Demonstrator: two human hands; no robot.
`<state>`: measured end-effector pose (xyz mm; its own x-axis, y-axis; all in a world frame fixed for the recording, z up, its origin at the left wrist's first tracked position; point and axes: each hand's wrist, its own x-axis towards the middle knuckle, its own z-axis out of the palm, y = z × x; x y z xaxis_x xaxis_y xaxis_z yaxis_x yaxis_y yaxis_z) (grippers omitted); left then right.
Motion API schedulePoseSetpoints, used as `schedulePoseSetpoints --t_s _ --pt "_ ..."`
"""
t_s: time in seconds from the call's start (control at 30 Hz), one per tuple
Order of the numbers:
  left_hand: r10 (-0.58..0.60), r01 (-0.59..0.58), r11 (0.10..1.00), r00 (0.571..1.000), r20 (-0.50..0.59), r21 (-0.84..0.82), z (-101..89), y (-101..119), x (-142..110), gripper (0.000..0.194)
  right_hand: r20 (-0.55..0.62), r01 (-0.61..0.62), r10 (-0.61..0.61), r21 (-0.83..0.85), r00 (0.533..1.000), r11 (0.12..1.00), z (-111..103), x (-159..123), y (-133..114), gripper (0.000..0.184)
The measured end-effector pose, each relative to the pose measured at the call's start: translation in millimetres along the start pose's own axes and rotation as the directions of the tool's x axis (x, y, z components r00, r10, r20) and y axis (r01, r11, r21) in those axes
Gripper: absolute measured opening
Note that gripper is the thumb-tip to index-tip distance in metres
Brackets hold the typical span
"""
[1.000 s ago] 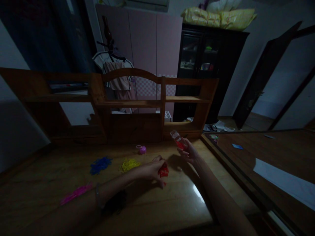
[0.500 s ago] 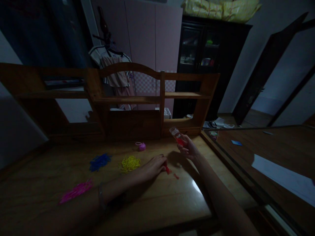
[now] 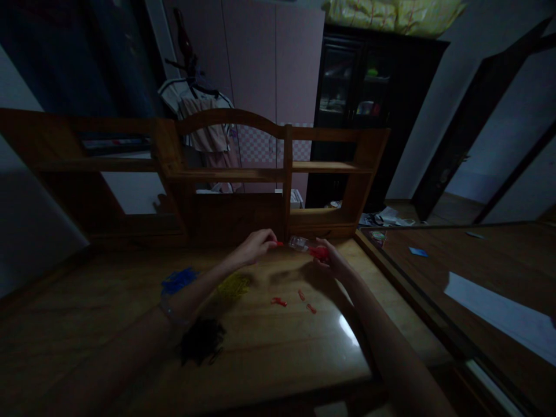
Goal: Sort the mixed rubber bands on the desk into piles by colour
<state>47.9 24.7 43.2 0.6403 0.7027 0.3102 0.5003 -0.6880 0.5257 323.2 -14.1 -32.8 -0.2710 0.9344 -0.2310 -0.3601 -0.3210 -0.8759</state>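
My left hand [image 3: 257, 246] is closed in a pinch on red rubber bands [image 3: 280, 244], whose ends stick out toward the mouth of a clear bottle [image 3: 299, 244]. The bottle lies tilted nearly level in my right hand [image 3: 330, 260], which is wrapped around its lower end. Red bands [image 3: 318, 252] show inside it near my fingers. Below, a few loose red bands [image 3: 311, 308] lie on the wooden desk [image 3: 278, 353]. Under my left arm sit a yellow pile [image 3: 234, 286], a blue pile [image 3: 179, 280] and a black pile [image 3: 202, 341] of similar bands.
A wooden shelf unit [image 3: 234, 175] stands along the desk's back edge. To the right is a second brown surface [image 3: 417, 284] with a white paper strip [image 3: 499, 313] and a small blue card [image 3: 418, 252]. Clothes [image 3: 204, 119] hang behind the shelf.
My left hand has risen from the desk to the bottle's mouth with red bands. The bottle has tipped toward level. The black pile now shows; the pink pile and purple cap are hidden.
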Motion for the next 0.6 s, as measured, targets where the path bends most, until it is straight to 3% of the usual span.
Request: schedulePoseSetpoints --t_s 0.1,0.33,0.47,0.6 --pt "0.031 -0.03 0.999 0.999 -0.012 0.024 -14.8 4.9 7.4 0.01 -0.015 -0.004 0.004 -0.03 1.0 1.0 5.4 1.6 3.4 0.043" --pt "0.133 -0.132 0.99 0.991 -0.03 0.041 -7.6 28.8 5.6 0.01 0.036 -0.036 0.037 -0.04 0.999 0.999 21.0 1.6 9.6 0.047" --pt "0.147 -0.148 0.989 0.988 -0.038 -0.02 -12.5 40.0 11.7 0.007 0.061 -0.018 0.018 0.012 0.998 1.0 26.1 -1.9 9.6 0.045" --pt "0.128 -0.135 0.983 0.99 -0.062 -0.126 -18.6 49.2 19.5 0.017 0.108 -0.02 0.013 0.071 0.994 0.997 30.2 -5.0 9.4 0.046"
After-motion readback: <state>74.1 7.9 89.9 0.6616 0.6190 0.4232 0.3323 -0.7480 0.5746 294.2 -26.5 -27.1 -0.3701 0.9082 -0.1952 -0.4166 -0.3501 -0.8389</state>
